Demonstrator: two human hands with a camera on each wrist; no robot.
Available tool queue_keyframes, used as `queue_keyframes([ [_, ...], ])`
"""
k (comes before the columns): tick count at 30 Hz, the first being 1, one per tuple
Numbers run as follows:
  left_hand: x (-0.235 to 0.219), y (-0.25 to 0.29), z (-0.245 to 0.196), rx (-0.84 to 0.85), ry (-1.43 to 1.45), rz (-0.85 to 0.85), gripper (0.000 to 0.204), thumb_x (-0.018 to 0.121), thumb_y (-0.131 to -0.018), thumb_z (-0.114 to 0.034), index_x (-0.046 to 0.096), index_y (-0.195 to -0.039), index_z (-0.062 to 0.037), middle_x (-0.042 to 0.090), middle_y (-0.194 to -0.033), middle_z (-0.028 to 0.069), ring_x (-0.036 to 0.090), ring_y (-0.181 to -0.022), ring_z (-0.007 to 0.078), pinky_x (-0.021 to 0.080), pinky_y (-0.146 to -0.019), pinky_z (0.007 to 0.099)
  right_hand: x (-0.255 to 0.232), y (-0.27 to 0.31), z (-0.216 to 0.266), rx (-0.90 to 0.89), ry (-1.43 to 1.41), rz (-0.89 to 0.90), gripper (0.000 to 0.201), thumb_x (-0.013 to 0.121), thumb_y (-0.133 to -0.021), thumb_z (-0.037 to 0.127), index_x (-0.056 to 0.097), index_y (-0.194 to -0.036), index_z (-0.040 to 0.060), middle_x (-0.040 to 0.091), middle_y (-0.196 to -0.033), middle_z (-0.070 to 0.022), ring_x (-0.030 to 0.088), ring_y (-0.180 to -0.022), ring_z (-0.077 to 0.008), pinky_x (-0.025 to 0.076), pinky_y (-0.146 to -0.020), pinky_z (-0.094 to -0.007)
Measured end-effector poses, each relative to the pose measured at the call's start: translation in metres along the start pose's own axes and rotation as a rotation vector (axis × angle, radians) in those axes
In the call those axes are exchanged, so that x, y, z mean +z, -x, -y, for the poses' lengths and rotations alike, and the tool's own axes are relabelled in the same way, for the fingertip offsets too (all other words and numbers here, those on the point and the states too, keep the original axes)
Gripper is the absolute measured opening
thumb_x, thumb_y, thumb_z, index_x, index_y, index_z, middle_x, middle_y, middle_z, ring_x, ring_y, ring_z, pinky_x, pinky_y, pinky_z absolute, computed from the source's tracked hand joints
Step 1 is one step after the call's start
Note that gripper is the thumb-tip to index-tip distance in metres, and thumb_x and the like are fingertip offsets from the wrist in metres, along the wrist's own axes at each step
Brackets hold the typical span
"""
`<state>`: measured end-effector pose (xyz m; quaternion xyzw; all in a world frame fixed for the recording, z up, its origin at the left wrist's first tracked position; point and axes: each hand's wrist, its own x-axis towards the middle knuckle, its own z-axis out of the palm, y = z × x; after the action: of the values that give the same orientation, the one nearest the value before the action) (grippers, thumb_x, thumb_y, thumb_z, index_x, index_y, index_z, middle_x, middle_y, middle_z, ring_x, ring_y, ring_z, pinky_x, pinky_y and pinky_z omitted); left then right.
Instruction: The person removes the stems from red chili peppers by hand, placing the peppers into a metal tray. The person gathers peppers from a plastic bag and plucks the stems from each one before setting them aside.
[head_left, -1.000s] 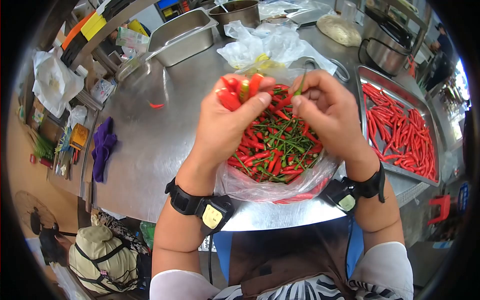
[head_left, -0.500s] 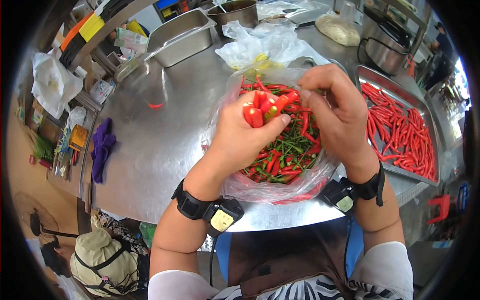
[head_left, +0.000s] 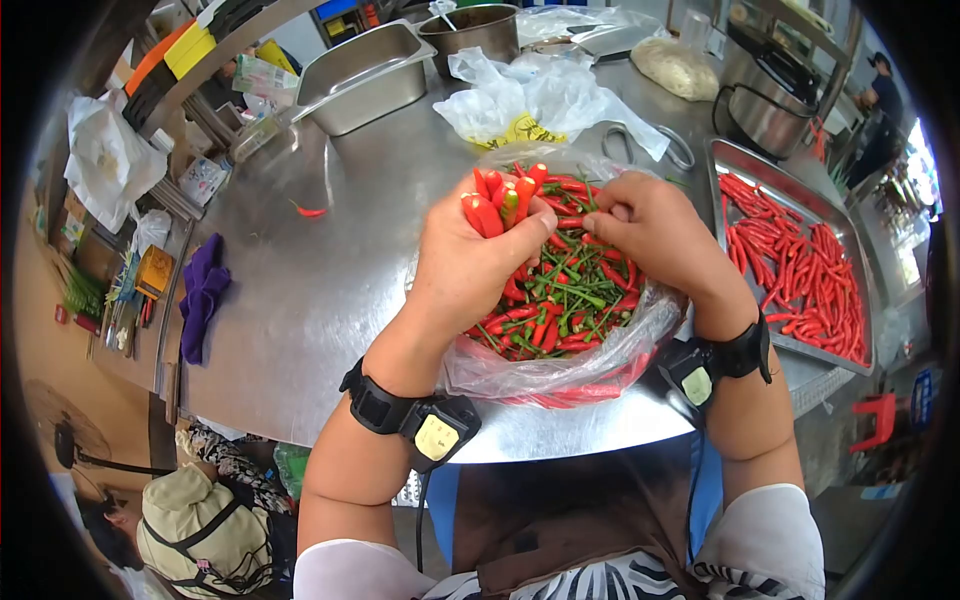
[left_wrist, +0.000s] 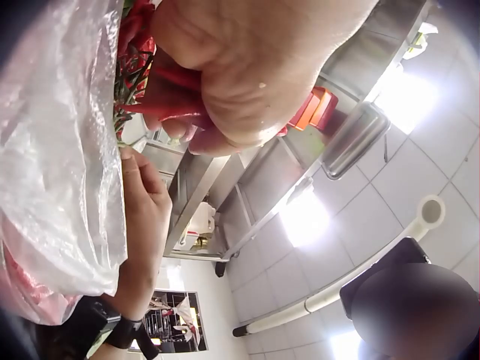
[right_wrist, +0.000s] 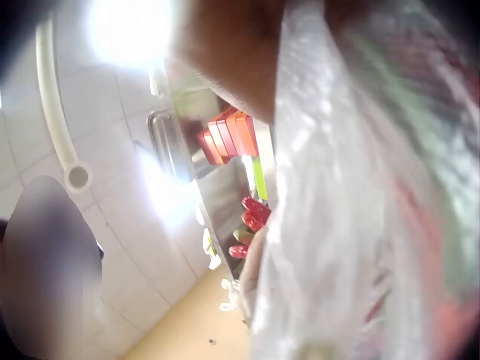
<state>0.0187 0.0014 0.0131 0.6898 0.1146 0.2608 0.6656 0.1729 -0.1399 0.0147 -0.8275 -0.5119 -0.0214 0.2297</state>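
My left hand (head_left: 478, 255) grips a bunch of red chili peppers (head_left: 497, 200), their pale stemless ends pointing up past the thumb. Below both hands a clear plastic bag (head_left: 480, 368) stands open, full of red chilies with green stems (head_left: 565, 290). At the bag's right side my right hand (head_left: 655, 225) has curled fingers, thumb and forefinger pinching at a red chili (head_left: 570, 222) on top of the pile. The left wrist view has the right hand's fingertips (left_wrist: 129, 154) together beside the green stems. In the right wrist view the bag hides most of that hand.
A metal tray (head_left: 790, 340) of stemless red chilies stands on the right. Behind the bag lie a crumpled white plastic bag (head_left: 535, 100) and scissors (head_left: 675, 150). A steel pan (head_left: 365, 80) sits at the back, a purple cloth (head_left: 203, 300) and a single chili (head_left: 310, 212) to the left.
My right hand held a chili by its green stem beside the left hand, then moved away right, and now is down at the pile. The left hand keeps its bunch, dipping then rising slightly.
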Motion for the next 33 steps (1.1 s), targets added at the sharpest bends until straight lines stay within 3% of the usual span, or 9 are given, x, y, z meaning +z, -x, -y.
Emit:
queue_keyframes([
  [2, 0.001, -0.001, 0.002, -0.012, 0.041, 0.014, 0.023, 0.069, -0.085, -0.005, 0.059, -0.104, 0.0015, 0.065, -0.088, 0.0043, 0.061, -0.072, 0.0106, 0.052, -0.067, 0.0256, 0.001, 0.0, 0.004, 0.148, -0.55, -0.042, 0.027, 0.069, -0.086, 0.024, 0.064, -0.085, -0.0032, 0.062, -0.072, -0.0071, 0.06, -0.063, -0.0141, 0.048, -0.059, -0.0304],
  [5, 0.005, 0.0, -0.002, -0.002, 0.01, 0.019, 0.023, 0.069, -0.085, -0.005, 0.059, -0.105, 0.0018, 0.067, -0.091, 0.005, 0.063, -0.077, 0.0113, 0.051, -0.068, 0.0259, 0.006, 0.002, 0.016, 0.03, -0.988, -0.22, 0.02, 0.067, -0.09, 0.019, 0.063, -0.087, -0.0011, 0.06, -0.07, 0.0005, 0.053, -0.061, -0.0042, 0.043, -0.055, -0.022],
  [12, 0.006, 0.004, -0.001, 0.079, -0.084, 0.091, 0.026, 0.072, -0.084, -0.006, 0.06, -0.105, 0.0004, 0.067, -0.093, 0.0046, 0.063, -0.082, 0.0114, 0.052, -0.076, 0.027, 0.003, 0.008, 0.026, -0.003, -1.274, -0.139, 0.016, 0.066, -0.091, 0.017, 0.064, -0.089, 0.001, 0.062, -0.073, 0.0009, 0.053, -0.064, -0.0034, 0.042, -0.059, -0.0198],
  [15, 0.006, 0.005, -0.002, -0.037, 0.028, 0.184, 0.029, 0.074, -0.083, -0.008, 0.058, -0.106, 0.0004, 0.066, -0.091, 0.0034, 0.061, -0.083, 0.01, 0.051, -0.075, 0.0271, 0.005, 0.009, 0.023, -0.052, -1.205, -0.156, 0.015, 0.066, -0.091, 0.015, 0.063, -0.086, 0.0004, 0.062, -0.073, -0.0016, 0.056, -0.067, -0.0064, 0.042, -0.059, -0.0224],
  [17, 0.005, 0.005, -0.001, -0.049, -0.035, 0.174, 0.031, 0.074, -0.083, -0.008, 0.056, -0.107, 0.0001, 0.065, -0.09, 0.0022, 0.06, -0.082, 0.0086, 0.051, -0.075, 0.0266, 0.005, 0.008, 0.021, -0.262, -0.714, -0.374, 0.012, 0.066, -0.088, 0.01, 0.062, -0.084, -0.0011, 0.06, -0.074, -0.0063, 0.058, -0.066, -0.0158, 0.043, -0.058, -0.0286],
  [21, 0.006, 0.005, 0.003, 0.005, -0.063, 0.141, 0.029, 0.074, -0.083, -0.008, 0.056, -0.105, -0.0003, 0.064, -0.089, 0.0016, 0.059, -0.079, 0.0077, 0.05, -0.073, 0.0256, 0.001, 0.003, 0.018, -0.423, -0.346, -0.664, 0.013, 0.067, -0.084, 0.008, 0.061, -0.083, -0.0025, 0.058, -0.076, -0.0111, 0.057, -0.066, -0.0256, 0.044, -0.06, -0.0334],
  [24, 0.005, 0.001, 0.002, 0.041, -0.038, 0.035, 0.028, 0.073, -0.083, -0.007, 0.057, -0.104, -0.0002, 0.063, -0.087, 0.0012, 0.059, -0.079, 0.0077, 0.05, -0.073, 0.0253, -0.001, 0.005, 0.009, -0.271, -0.426, -0.537, 0.011, 0.067, -0.081, 0.008, 0.064, -0.083, -0.0015, 0.061, -0.079, -0.0137, 0.058, -0.072, -0.0306, 0.047, -0.065, -0.0374],
  [29, -0.002, 0.0, 0.001, -0.027, 0.05, -0.055, 0.026, 0.071, -0.084, -0.005, 0.058, -0.105, 0.0006, 0.066, -0.093, 0.0027, 0.061, -0.085, 0.0089, 0.05, -0.076, 0.0255, -0.003, 0.013, 0.002, -0.13, 0.292, -0.042, 0.013, 0.068, -0.078, 0.011, 0.068, -0.088, 0.0026, 0.064, -0.087, -0.0131, 0.058, -0.092, -0.0327, 0.045, -0.079, -0.0438],
  [33, 0.0, -0.002, 0.005, 0.034, 0.088, -0.062, 0.025, 0.07, -0.085, -0.005, 0.058, -0.107, 0.0013, 0.067, -0.099, 0.0049, 0.062, -0.09, 0.0104, 0.05, -0.081, 0.0256, -0.004, 0.012, 0.0, -0.164, 0.235, -0.013, 0.012, 0.067, -0.08, 0.012, 0.065, -0.088, 0.003, 0.062, -0.083, -0.0121, 0.057, -0.088, -0.0314, 0.043, -0.078, -0.0437],
])
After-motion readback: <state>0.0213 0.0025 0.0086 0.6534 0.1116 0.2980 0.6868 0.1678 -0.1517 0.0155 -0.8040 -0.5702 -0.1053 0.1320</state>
